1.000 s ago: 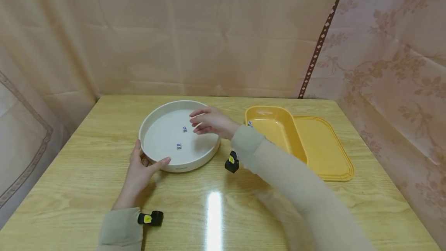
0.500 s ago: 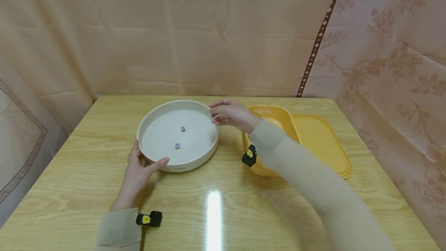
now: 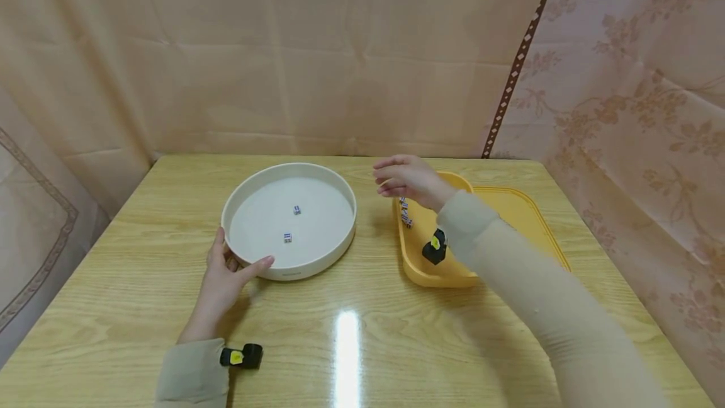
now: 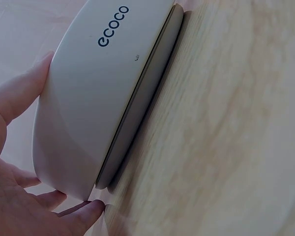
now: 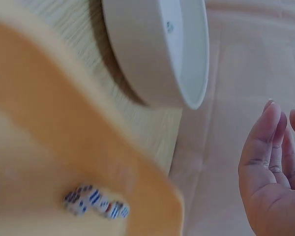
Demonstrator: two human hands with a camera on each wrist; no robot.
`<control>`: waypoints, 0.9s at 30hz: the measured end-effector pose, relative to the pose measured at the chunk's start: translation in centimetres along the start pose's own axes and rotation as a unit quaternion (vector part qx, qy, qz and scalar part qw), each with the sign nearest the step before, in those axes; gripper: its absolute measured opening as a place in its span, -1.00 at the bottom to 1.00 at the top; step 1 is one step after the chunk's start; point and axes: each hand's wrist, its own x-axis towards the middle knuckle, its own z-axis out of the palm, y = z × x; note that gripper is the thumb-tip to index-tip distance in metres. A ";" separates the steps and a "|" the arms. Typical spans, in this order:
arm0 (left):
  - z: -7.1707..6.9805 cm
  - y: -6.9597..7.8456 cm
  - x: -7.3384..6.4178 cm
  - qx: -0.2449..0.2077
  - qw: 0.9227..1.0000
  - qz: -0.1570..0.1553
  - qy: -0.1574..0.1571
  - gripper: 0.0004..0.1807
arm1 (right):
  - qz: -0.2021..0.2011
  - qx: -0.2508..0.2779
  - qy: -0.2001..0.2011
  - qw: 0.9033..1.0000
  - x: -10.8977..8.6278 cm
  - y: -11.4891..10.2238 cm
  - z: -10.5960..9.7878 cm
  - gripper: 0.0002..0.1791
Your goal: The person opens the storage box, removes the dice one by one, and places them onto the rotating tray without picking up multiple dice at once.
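My left hand [image 3: 223, 285] holds the near left side of a round white tray [image 3: 288, 271], with its thumb over the rim. In the left wrist view, the fingers lie against the tray's outer wall [image 4: 96, 78]. Inside the tray, one die [image 3: 297, 209] lies near the middle and another die [image 3: 287, 238] sits closer to the front. My right hand [image 3: 412, 179] hovers over the left rim of a yellow box [image 3: 433, 281]. Its fingers are loosely bent, and nothing shows between them and the thumb. Several dice [image 3: 404, 214] line the box's left wall beneath that hand.
A flat yellow lid [image 3: 518, 213] lies at the right of the box, partly hidden by the right sleeve [image 3: 527, 282]. The wooden table [image 3: 289, 345] carries everything. A beige curtain [image 3: 317, 62] hangs behind its back edge.
My right hand has moved right from above the tray to over the box's left side. The dice along the box's wall show more fully. My left hand stays on the tray.
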 end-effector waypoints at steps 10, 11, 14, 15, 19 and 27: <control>0.0 0.1 0.0 -0.003 1.000 0.003 0.005 0.42 | 0.007 -0.001 0.018 1.000 0.5 1.8 -3.1 -0.62; 0.0 0.1 0.0 -0.003 1.000 0.003 0.006 0.42 | 0.007 -0.002 0.019 1.000 0.6 2.0 -3.4 -0.61; 0.0 0.0 0.0 -0.002 1.000 0.005 0.006 0.41 | 0.009 0.003 0.024 1.000 0.8 2.5 -4.1 -0.59; 0.0 0.0 0.0 -0.002 1.000 0.007 0.006 0.41 | 0.011 0.004 0.026 1.000 0.9 2.6 -4.3 -0.58; 0.0 0.0 0.0 -0.024 0.999 0.024 0.000 0.39 | 0.018 0.007 0.031 0.999 1.1 3.2 -5.0 -0.51; 0.0 0.0 -0.2 -0.034 0.999 0.027 -0.004 0.37 | 0.032 0.003 0.036 0.999 1.3 4.1 -5.7 -0.50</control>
